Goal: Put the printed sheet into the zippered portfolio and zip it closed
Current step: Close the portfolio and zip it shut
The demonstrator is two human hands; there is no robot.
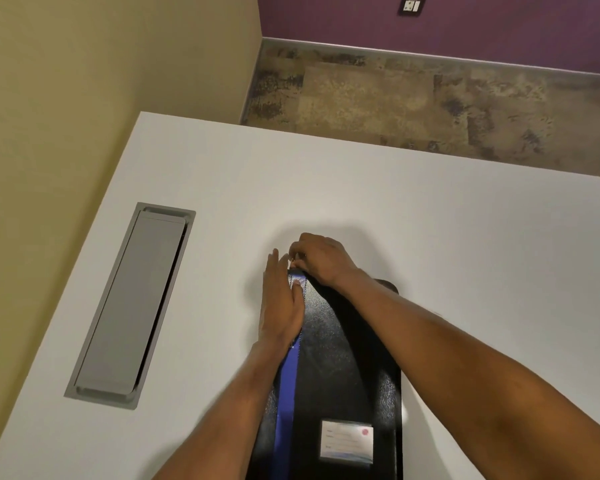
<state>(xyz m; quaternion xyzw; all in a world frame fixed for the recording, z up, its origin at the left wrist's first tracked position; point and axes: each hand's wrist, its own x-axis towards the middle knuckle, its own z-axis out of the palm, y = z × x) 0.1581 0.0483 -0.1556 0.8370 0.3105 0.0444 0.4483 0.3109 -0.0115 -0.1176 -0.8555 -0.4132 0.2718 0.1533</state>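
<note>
A black zippered portfolio (pixel 340 368) with a blue stripe and a white label card (pixel 347 443) lies flat on the white table (pixel 395 209), running away from me. My left hand (pixel 281 306) lies flat with straight fingers along its far left edge, pressing it down. At the far left corner my right hand (pixel 321 259) has its fingers curled, pinching something small that looks like the zipper pull. The printed sheet is not visible.
A grey recessed cable hatch (pixel 132 303) sits in the table to the left. The table's far edge borders a patterned carpet (pixel 413 98); a beige wall stands at the left and a purple wall at the back.
</note>
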